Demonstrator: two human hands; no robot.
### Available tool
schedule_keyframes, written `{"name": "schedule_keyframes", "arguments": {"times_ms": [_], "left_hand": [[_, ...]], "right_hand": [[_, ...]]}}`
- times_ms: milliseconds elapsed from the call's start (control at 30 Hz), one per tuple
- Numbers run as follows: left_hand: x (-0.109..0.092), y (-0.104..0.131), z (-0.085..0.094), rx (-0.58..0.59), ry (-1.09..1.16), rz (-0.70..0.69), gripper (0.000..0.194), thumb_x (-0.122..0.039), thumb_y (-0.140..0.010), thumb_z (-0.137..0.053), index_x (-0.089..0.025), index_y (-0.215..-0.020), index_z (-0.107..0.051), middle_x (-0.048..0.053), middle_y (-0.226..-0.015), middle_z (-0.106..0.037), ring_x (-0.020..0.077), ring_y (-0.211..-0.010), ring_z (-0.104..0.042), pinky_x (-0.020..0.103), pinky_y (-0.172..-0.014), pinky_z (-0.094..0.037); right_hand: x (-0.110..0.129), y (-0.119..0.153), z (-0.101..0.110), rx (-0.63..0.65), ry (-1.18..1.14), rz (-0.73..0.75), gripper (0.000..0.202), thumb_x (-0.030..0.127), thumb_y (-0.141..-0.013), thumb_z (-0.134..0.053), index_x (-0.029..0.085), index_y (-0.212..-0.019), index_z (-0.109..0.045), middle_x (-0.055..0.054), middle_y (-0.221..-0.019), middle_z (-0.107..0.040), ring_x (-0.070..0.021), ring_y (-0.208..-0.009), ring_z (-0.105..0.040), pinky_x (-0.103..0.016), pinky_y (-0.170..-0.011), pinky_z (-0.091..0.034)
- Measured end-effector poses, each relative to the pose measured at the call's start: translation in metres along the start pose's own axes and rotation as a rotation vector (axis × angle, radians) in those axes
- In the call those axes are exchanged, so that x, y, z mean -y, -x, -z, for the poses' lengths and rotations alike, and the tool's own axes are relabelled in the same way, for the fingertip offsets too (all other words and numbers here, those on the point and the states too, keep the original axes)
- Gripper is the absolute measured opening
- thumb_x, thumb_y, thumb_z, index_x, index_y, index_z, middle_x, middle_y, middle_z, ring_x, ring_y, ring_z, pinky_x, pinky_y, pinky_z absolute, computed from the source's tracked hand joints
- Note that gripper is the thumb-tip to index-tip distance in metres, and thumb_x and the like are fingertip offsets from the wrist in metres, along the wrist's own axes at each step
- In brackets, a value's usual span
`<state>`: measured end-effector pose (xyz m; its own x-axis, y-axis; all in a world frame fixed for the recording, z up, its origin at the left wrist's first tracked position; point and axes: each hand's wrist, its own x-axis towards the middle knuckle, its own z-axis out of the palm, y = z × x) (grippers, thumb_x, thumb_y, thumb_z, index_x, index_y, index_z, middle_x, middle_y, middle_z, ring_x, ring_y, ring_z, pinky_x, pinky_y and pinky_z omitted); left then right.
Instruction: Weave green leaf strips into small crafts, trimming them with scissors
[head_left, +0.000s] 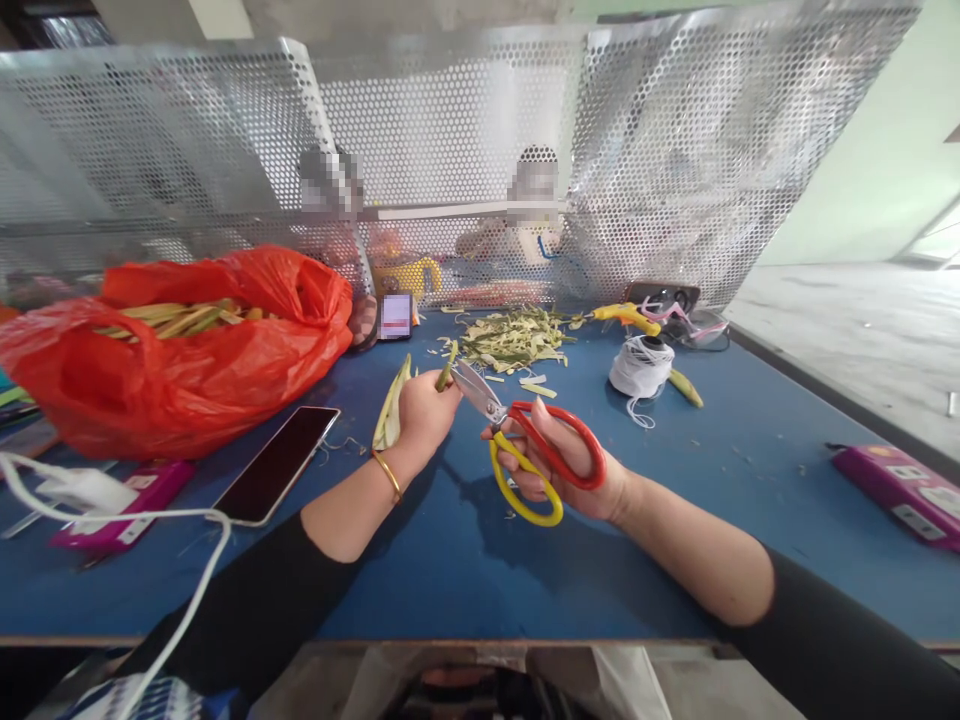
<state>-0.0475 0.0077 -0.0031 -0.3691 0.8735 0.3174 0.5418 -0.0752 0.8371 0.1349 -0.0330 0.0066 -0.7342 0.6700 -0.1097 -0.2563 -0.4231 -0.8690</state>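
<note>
My left hand (429, 412) is closed round a pale green, leafy plant piece (391, 405). Its broad end hangs out beyond the wrist side, and a short green stub shows above the fingers. In my right hand (559, 455) is a pair of scissors (491, 408) with one red and one yellow handle. The blades point up and left, beside the stub; whether they touch it I cannot tell. Just beyond the hands lies a heap of pale green trimmings (517, 338), with a few loose scraps nearer.
A red plastic bag (277, 375) of similar plant pieces stands at left. A phone (277, 465) and a white cable (217, 550) lie nearby. White string spool (641, 368), yellow-handled tool (626, 318) and glasses (697, 325) sit at right. A perforated metal screen (450, 120) closes the back.
</note>
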Motion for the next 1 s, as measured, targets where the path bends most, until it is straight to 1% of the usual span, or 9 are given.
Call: {"name": "schedule_keyframes", "arguments": {"times_ms": [167,267,400,600,767,833,900,933,1000], "left_hand": [[0.0,0.002,-0.001,0.01,-0.026,-0.021,0.019,-0.024,-0.069,-0.055,-0.019,-0.051,-0.049,-0.006,-0.044,-0.038,0.0109,-0.048,-0.033,0.025,-0.049,-0.022],[-0.001,0.004,-0.002,0.021,-0.054,-0.034,0.021,-0.025,-0.07,-0.056,-0.02,-0.051,-0.047,-0.006,-0.044,-0.037,0.0108,-0.048,-0.033,0.026,-0.049,-0.021],[-0.001,0.006,-0.004,0.045,-0.054,-0.005,0.019,-0.026,-0.069,-0.056,-0.019,-0.053,-0.049,-0.006,-0.044,-0.039,0.0111,-0.048,-0.035,0.026,-0.049,-0.022],[0.002,0.006,-0.005,0.061,-0.047,0.0,0.015,-0.025,-0.069,-0.056,-0.018,-0.056,-0.055,-0.006,-0.044,-0.041,0.0114,-0.048,-0.038,0.026,-0.05,-0.023],[0.006,0.004,-0.007,0.057,-0.004,-0.001,0.015,-0.027,-0.069,-0.058,-0.017,-0.06,-0.061,-0.005,-0.049,-0.048,0.0121,-0.051,-0.043,0.026,-0.052,-0.029],[0.004,0.004,-0.006,0.079,0.054,0.008,0.015,-0.029,-0.069,-0.062,-0.016,-0.06,-0.062,-0.004,-0.051,-0.052,0.0121,-0.053,-0.045,0.025,-0.053,-0.031],[0.0,0.004,-0.005,0.123,0.129,0.049,0.014,-0.027,-0.067,-0.066,-0.016,-0.06,-0.062,-0.004,-0.052,-0.053,0.0107,-0.052,-0.045,0.024,-0.053,-0.032],[-0.002,0.005,-0.004,0.154,0.173,0.091,0.013,-0.025,-0.066,-0.069,-0.015,-0.06,-0.062,-0.004,-0.051,-0.052,0.0094,-0.05,-0.043,0.023,-0.051,-0.031],[-0.009,0.008,-0.002,0.243,0.277,0.221,0.014,-0.022,-0.065,-0.071,-0.015,-0.06,-0.06,-0.007,-0.045,-0.044,0.0065,-0.043,-0.034,0.022,-0.045,-0.025]], "right_hand": [[0.002,-0.001,0.001,-0.014,-0.03,-0.058,0.052,0.066,-0.083,-0.052,0.016,-0.096,-0.059,0.002,-0.065,-0.05,-0.0066,-0.044,-0.038,-0.02,-0.041,-0.03],[0.002,-0.002,0.0,-0.019,-0.031,-0.065,0.054,0.067,-0.083,-0.051,0.016,-0.097,-0.059,0.002,-0.065,-0.05,-0.0064,-0.043,-0.038,-0.019,-0.041,-0.03],[0.002,-0.003,0.0,-0.03,-0.019,-0.072,0.053,0.066,-0.085,-0.047,0.015,-0.097,-0.059,0.002,-0.064,-0.05,-0.0063,-0.041,-0.039,-0.02,-0.039,-0.03],[0.003,-0.003,-0.003,-0.096,-0.041,-0.095,0.047,0.062,-0.085,-0.053,0.016,-0.084,-0.055,0.004,-0.062,-0.046,-0.0025,-0.037,-0.03,-0.017,-0.035,-0.023],[0.004,-0.003,-0.008,-0.161,0.034,-0.042,0.046,0.062,-0.082,-0.056,0.016,-0.084,-0.054,0.007,-0.061,-0.041,-0.001,-0.037,-0.023,-0.016,-0.035,-0.018],[0.004,-0.003,-0.006,-0.225,0.13,0.023,0.048,0.065,-0.082,-0.053,0.017,-0.087,-0.055,0.007,-0.061,-0.041,-0.0018,-0.037,-0.023,-0.017,-0.036,-0.02],[0.006,-0.004,0.0,-0.353,0.367,0.107,0.049,0.066,-0.082,-0.05,0.018,-0.088,-0.055,0.006,-0.061,-0.042,-0.0044,-0.039,-0.029,-0.02,-0.039,-0.025],[0.007,-0.004,0.004,-0.436,0.559,0.144,0.048,0.065,-0.082,-0.051,0.018,-0.089,-0.056,0.005,-0.061,-0.044,-0.0066,-0.041,-0.035,-0.022,-0.041,-0.029],[0.011,-0.004,0.013,-0.6,1.063,0.15,0.04,0.057,-0.083,-0.055,0.018,-0.092,-0.059,0.001,-0.064,-0.053,-0.0129,-0.051,-0.049,-0.025,-0.05,-0.035]]}}
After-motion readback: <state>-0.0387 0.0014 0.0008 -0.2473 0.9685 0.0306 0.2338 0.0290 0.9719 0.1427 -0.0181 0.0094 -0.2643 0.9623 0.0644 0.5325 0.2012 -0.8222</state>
